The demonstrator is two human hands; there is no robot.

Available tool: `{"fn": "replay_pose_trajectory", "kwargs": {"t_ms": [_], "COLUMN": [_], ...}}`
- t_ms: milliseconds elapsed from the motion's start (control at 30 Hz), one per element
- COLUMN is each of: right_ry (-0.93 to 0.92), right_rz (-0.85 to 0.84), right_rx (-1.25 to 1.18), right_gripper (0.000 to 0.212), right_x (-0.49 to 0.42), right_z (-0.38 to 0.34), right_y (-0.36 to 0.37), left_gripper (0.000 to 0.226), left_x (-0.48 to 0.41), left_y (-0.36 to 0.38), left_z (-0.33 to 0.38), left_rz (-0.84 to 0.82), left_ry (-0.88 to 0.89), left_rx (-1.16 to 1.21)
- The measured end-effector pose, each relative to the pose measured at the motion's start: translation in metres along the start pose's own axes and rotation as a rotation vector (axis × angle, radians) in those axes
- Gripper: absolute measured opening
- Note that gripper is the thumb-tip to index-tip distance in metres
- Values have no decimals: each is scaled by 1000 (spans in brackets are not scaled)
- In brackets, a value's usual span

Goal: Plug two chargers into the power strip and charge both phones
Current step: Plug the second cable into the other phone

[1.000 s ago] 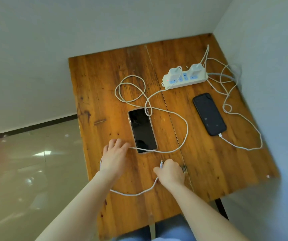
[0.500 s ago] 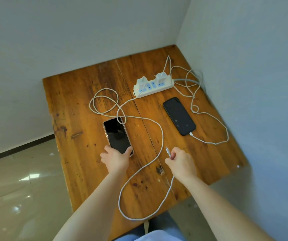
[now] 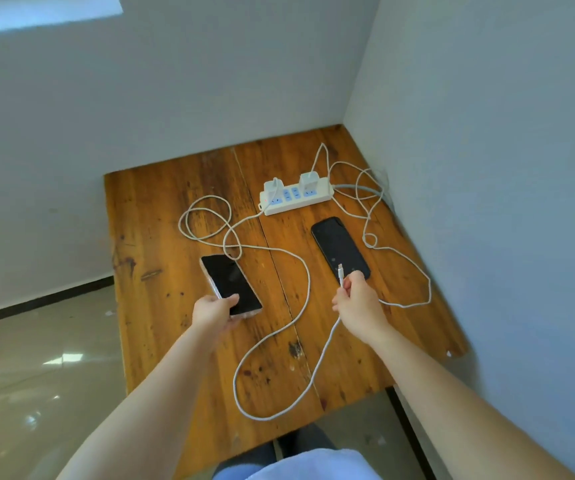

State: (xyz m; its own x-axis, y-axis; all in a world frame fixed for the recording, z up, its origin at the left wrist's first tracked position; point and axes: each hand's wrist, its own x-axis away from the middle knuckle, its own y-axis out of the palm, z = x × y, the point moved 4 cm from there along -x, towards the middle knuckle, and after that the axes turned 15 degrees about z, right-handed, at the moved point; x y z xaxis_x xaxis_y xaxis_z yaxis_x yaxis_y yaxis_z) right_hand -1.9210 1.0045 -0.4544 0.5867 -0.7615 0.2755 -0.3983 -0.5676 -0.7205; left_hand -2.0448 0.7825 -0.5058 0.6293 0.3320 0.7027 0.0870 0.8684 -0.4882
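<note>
With your left hand (image 3: 215, 311) gripping the near end of the left phone (image 3: 231, 286) and your right hand (image 3: 355, 303) pinching the plug (image 3: 340, 271) upright, steady the phone, turn the plug toward its near-edge port, and push straight in.

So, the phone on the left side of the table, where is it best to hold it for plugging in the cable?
Hold the left phone by its long edges near the bottom end, coming from the near side as the left hand does. It lies flat with its short end toward the person, so this likely leaves that end free for the cable plug in the right hand.
</note>
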Motion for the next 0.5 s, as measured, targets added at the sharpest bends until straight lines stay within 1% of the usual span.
{"fn": "replay_pose_trajectory", "kwargs": {"t_ms": [67,133,233,333,433,500], "right_ry": [-32,-89,-202,-350,-513,-573], "right_rz": [-19,-34,-81,-125,-184,-246], "right_rx": [-26,-46,-55,-101,-147,-153], "right_gripper": [5,11,24,32,28,25], "right_x": [-3,-5,-1,10,27,39], "right_z": [-18,-41,-81,-126,-163,-179], "right_y": [-7,-11,-14,-18,-19,-16], "left_gripper": [29,32,44,45,39,40], "left_x": [15,32,51,66,77,81], "left_y": [-17,-35,-57,-74,-88,-95], "left_z": [12,22,36,53,75,86], "left_rz": [-120,-211,-290,-340,-369,-381], "left_ry": [-158,-250,-245,-235,-220,-205], "left_rx": [211,354,464,588,699,754]}}
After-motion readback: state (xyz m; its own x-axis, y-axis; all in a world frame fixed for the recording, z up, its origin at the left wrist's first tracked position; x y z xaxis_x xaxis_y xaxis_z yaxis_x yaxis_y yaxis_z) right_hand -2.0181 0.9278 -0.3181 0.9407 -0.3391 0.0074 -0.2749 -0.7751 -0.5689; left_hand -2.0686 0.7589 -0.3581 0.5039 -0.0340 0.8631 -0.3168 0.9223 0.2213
